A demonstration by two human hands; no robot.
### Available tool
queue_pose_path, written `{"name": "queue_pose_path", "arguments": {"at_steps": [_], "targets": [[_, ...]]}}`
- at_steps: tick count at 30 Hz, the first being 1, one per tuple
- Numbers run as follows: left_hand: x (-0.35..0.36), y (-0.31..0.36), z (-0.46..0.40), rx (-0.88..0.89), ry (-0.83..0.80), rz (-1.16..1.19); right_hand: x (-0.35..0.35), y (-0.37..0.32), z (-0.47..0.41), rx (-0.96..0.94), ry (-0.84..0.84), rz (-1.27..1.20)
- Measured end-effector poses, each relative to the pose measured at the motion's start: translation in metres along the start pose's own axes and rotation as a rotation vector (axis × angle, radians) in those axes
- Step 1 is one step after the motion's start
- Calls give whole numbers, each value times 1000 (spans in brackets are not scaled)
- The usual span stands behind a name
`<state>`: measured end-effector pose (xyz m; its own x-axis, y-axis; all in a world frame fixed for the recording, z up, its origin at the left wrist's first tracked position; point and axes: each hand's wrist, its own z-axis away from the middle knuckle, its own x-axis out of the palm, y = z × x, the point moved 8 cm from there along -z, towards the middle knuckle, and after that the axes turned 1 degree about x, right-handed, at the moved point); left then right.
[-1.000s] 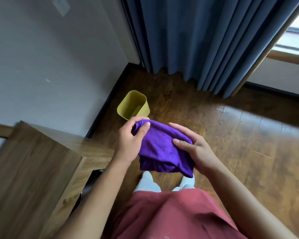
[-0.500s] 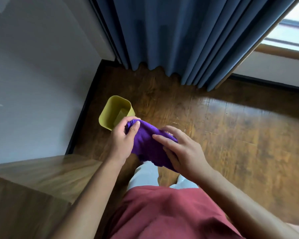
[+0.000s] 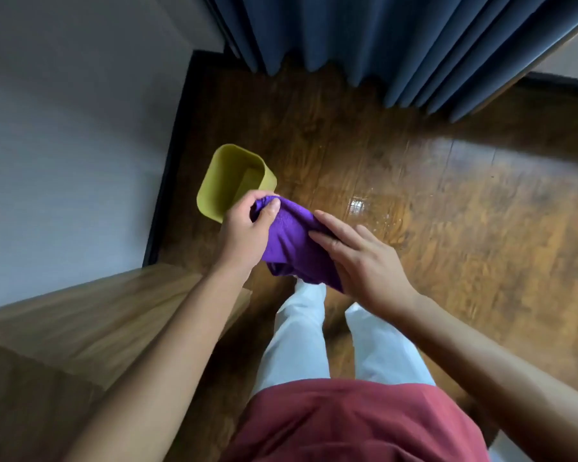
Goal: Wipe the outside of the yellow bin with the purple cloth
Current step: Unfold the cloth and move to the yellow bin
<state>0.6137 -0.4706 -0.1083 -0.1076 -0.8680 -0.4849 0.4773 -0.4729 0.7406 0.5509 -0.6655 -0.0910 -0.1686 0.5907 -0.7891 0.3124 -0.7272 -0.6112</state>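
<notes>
On the near left I see a light wooden cabinet top (image 3: 90, 315) cut off by the frame. Beyond it the small yellow plastic bin (image 3: 229, 181) stands on the brown wood floor (image 3: 464, 211) beside the wall, its near rim hidden behind my left hand (image 3: 244, 231), which grips the bunched purple cloth (image 3: 292, 245). My right hand (image 3: 361, 261) lies nearly flat over the cloth. Dark blue curtains (image 3: 397, 45) hang at the far right.

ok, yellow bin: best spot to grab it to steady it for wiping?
Probably the rim of the yellow bin, from above. It stands upright on the floor with its mouth open, near the wall, so the room-side edge is freest. The left hand is nearest but grips the purple cloth.
</notes>
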Motion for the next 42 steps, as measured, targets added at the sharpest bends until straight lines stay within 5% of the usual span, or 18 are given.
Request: {"name": "queue_pose_path", "arguments": {"at_steps": [10,19,27,36,42], "targets": [[92,-126,-106,-10,38,23,143,141,-13,76,-3,-138],[162,-243,-206,-69,-60,185,255,254,-19,230,-2,-531],[217,-292,-285,-54,-100,343,311,335,-57,139,-70,-490],[175,-303,-317,134,86,429,336,323,-115,-177,47,-358],[146,-298,-287,199,235,311,358,290,-121,-48,-125,-411]]}}
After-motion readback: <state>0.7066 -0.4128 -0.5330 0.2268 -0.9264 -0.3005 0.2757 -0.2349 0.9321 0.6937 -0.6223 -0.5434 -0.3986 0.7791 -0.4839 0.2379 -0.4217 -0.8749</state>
